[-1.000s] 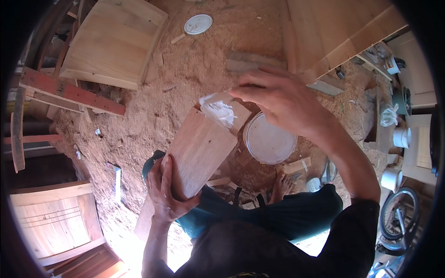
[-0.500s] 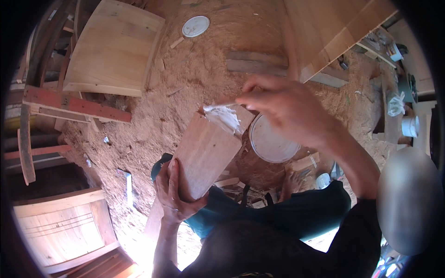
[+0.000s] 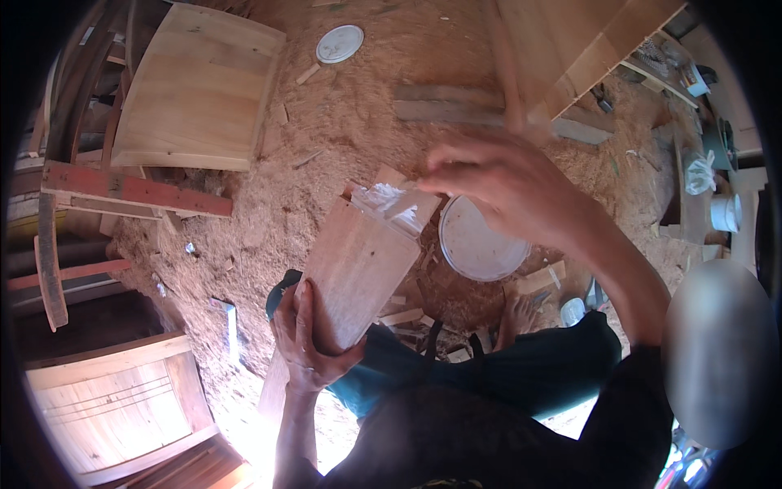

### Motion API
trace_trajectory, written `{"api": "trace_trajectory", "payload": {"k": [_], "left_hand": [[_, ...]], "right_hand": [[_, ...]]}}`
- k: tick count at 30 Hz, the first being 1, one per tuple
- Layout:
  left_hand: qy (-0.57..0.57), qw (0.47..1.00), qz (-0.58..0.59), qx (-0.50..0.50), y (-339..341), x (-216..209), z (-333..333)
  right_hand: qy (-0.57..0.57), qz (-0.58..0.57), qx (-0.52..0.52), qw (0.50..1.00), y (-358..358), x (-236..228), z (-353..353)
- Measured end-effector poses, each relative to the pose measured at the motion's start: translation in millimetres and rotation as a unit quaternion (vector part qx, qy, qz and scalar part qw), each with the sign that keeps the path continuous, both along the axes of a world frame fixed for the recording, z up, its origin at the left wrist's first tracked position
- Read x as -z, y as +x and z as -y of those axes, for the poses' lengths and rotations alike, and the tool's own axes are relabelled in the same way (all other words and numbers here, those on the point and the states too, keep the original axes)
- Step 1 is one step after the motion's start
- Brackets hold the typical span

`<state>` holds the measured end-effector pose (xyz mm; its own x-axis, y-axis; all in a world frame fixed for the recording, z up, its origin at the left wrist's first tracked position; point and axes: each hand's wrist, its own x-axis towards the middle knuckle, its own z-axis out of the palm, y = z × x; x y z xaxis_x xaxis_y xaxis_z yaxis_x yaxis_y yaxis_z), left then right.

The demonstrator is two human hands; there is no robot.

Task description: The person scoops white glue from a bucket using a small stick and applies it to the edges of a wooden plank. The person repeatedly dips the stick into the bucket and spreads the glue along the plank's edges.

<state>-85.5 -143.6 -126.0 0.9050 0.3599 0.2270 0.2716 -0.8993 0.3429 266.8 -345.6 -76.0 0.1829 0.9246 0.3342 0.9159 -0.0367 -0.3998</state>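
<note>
A flat wooden board (image 3: 354, 273) lies tilted across my lap, its far end turned up and away from me. My left hand (image 3: 309, 342) grips its near end, thumb on one side and fingers along the face. White paste (image 3: 380, 197), glue-like, is smeared thickly over the far end. Above that end is my right hand (image 3: 497, 183), slightly blurred, its fingers pinched around a thin flat stick (image 3: 414, 205) whose tip reaches into the paste. Most of the stick is hidden by the fingers.
A round whitish lid (image 3: 481, 240) lies right of the board. Another round lid (image 3: 340, 44) is farther off on the sawdust-covered ground. A wooden panel (image 3: 195, 85) leans at the far left, near a red-painted bar (image 3: 134, 189). A white tub (image 3: 725, 213) stands at right.
My right hand has shifted slightly, and the stick's tip has moved right and down across the paste. The smear now shows gaps. My left hand keeps its hold on the board.
</note>
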Motion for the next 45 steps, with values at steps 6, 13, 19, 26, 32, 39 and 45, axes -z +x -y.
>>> {"api": "trace_trajectory", "payload": {"k": [6, 13, 19, 26, 32, 39, 45], "left_hand": [[0.005, 1.000, 0.001, -0.016, -5, -3, 3], [-0.022, 0.998, -0.040, -0.050, -2, -5, 9], [-0.199, 0.978, 0.023, -0.054, -13, 8, -26], [-0.366, 0.913, -0.086, -0.157, 17, -12, -39], [-0.252, 0.962, -0.070, -0.075, 61, -34, -19], [-0.300, 0.940, -0.114, -0.114, 66, -30, -13], [-0.239, 0.964, -0.101, -0.062, 53, -10, -18]], "right_hand": [[0.029, -0.025, -0.003, 0.999, 4, 5, -33], [-0.094, -0.084, -0.008, 0.992, -1, 28, 57], [-0.043, -0.290, 0.222, 0.930, 10, 49, 143], [-0.064, -0.475, 0.365, 0.798, -24, 81, 196], [-0.049, -0.502, 0.360, 0.785, -25, 108, 205], [-0.006, -0.468, 0.326, 0.821, -17, 117, 204], [-0.037, -0.552, 0.342, 0.760, -13, 108, 186]]}}
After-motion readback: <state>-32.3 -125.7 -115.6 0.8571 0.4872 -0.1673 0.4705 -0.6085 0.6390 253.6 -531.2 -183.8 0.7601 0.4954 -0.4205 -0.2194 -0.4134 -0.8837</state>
